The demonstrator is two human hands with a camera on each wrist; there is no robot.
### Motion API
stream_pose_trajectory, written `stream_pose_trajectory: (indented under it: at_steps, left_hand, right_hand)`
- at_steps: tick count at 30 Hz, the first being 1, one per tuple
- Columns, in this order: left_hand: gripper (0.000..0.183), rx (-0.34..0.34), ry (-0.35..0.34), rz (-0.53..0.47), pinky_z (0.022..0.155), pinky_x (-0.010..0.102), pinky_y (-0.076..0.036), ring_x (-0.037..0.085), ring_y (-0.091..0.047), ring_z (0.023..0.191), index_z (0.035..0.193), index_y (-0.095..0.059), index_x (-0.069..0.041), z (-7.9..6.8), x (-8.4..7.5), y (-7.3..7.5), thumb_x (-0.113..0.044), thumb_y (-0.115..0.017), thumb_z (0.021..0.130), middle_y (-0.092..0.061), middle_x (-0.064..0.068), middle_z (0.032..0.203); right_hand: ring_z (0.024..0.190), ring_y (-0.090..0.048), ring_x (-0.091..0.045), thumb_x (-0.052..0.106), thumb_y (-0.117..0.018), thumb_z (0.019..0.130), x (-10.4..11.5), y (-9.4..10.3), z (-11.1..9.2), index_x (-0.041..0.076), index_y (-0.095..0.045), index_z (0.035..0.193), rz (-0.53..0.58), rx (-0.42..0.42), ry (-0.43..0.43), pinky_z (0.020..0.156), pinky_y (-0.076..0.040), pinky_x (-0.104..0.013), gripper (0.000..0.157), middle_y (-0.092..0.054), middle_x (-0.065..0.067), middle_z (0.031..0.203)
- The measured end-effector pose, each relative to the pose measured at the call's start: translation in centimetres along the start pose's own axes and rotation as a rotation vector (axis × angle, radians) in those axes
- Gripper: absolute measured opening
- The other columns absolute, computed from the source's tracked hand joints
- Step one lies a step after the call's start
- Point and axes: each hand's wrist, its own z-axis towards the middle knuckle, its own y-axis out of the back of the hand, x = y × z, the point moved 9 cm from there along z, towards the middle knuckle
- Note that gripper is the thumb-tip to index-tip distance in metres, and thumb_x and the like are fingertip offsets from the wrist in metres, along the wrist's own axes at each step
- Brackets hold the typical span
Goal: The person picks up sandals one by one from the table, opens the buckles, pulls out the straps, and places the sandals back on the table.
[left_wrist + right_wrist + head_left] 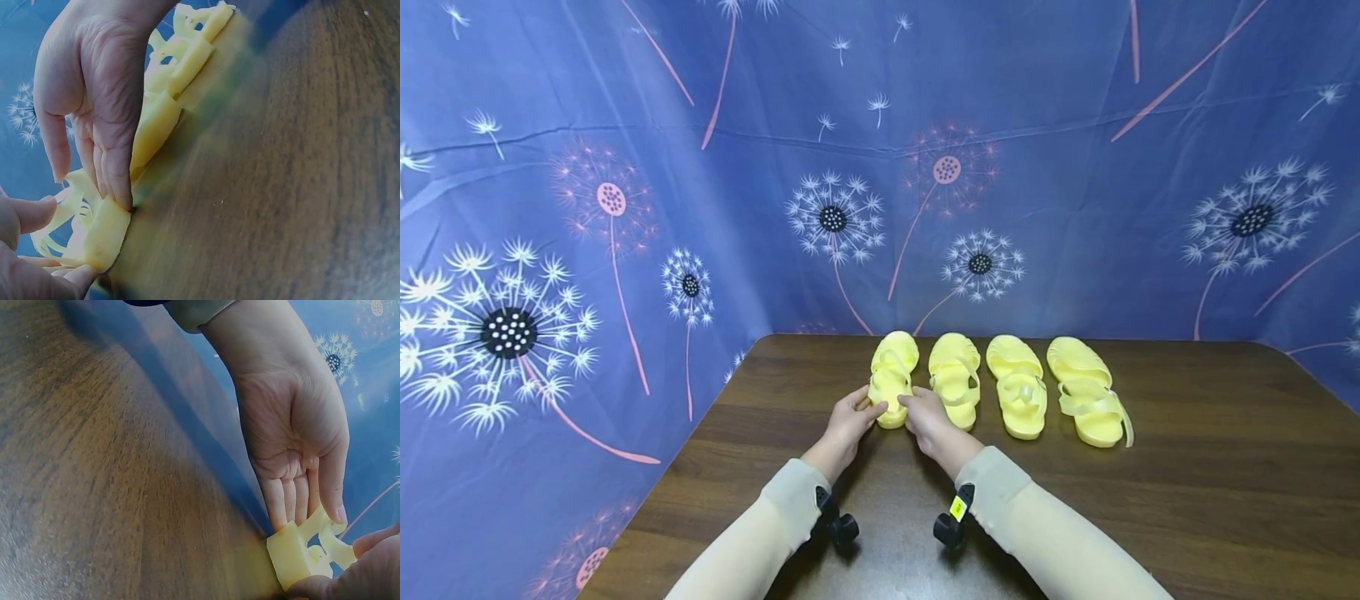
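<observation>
"While the left hand (847, 423) and right hand (929, 418) flank the leftmost sandal (891, 385) on the table (1232, 492), what's hidden?"

"Some fingertips; both hands' visible fingers touch its heel, straight, unclenched."

"Nearby?"

"Three more sandals (1025, 408); the right hand partly covers the nearest."

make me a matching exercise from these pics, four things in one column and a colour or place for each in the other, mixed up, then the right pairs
Column 1
1. Leftmost sandal
2. Rightmost sandal
3. Tabletop
4. Backdrop

Column 2
A. Blue, printed with dandelions
B. Yellow, at the end of the row farther from both hands
C. Brown, with a wood-grain look
D. Yellow, touched by the left grip and the right grip

Right pairs: 1-D, 2-B, 3-C, 4-A
</observation>
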Motion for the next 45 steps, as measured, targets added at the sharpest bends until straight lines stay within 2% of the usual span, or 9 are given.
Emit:
stream_pose_trajectory:
  at_steps: [4,13,18,25,34,45]
  left_hand:
    - [0.065,-0.007,-0.016,-0.03,0.113,0.047,-0.034,0.038,-0.034,0.14,0.147,-0.029,0.008,-0.2,-0.6,0.2,-0.005,-0.062,0.093,-0.033,0.029,0.15]
    - [0.07,-0.022,-0.103,0.032,0.115,0.044,-0.031,0.037,-0.03,0.142,0.147,-0.027,0.009,-0.6,-2.3,0.8,-0.005,-0.065,0.091,-0.03,0.028,0.153]
    - [0.072,-0.006,-0.144,0.065,0.114,0.04,-0.033,0.036,-0.031,0.142,0.148,-0.029,0.007,-1.2,-3.6,0.4,-0.011,-0.069,0.09,-0.03,0.025,0.153]
    - [0.068,0.015,-0.149,0.048,0.115,0.043,-0.032,0.034,-0.031,0.142,0.148,-0.03,0.005,-0.7,-4.6,-0.3,-0.005,-0.065,0.091,-0.03,0.021,0.155]
    - [0.067,0.031,-0.186,0.06,0.115,0.042,-0.032,0.033,-0.034,0.141,0.147,-0.034,0.004,-1.3,-5.9,-1.4,-0.006,-0.067,0.09,-0.035,0.02,0.153]
    - [0.063,0.043,-0.213,0.034,0.116,0.042,-0.032,0.035,-0.037,0.139,0.144,-0.038,0.006,-1.3,-6.6,-2.5,-0.005,-0.067,0.089,-0.04,0.023,0.149]
  right_hand:
    - [0.143,-0.024,-0.041,0.008,-0.045,0.1,0.5,0.2,-0.2,-0.012,-0.02,0.148,-0.027,-0.026,0.015,0.116,-0.027,-0.051,0.058,-0.02,-0.029,0.155]
    - [0.144,-0.022,-0.04,0.011,-0.047,0.099,1.3,0.3,-0.6,-0.012,-0.025,0.146,-0.13,-0.072,0.071,0.119,-0.021,-0.049,0.056,-0.025,-0.029,0.154]
    - [0.144,-0.022,-0.04,0.012,-0.047,0.1,1.9,0.6,-1.0,-0.011,-0.024,0.147,-0.149,-0.072,0.091,0.119,-0.022,-0.048,0.058,-0.024,-0.028,0.155]
    - [0.145,-0.021,-0.039,0.012,-0.047,0.101,3.4,1.0,-1.4,-0.008,-0.02,0.15,-0.13,-0.061,0.121,0.119,-0.022,-0.047,0.059,-0.021,-0.026,0.157]
    - [0.147,-0.018,-0.037,0.013,-0.047,0.102,5.1,1.3,-1.6,-0.007,-0.019,0.15,-0.122,-0.034,0.142,0.12,-0.02,-0.046,0.06,-0.019,-0.024,0.158]
    - [0.144,-0.027,-0.036,0.014,-0.049,0.101,6.6,2.9,-1.7,-0.007,-0.027,0.148,-0.151,-0.043,0.168,0.118,-0.025,-0.046,0.057,-0.029,-0.024,0.155]
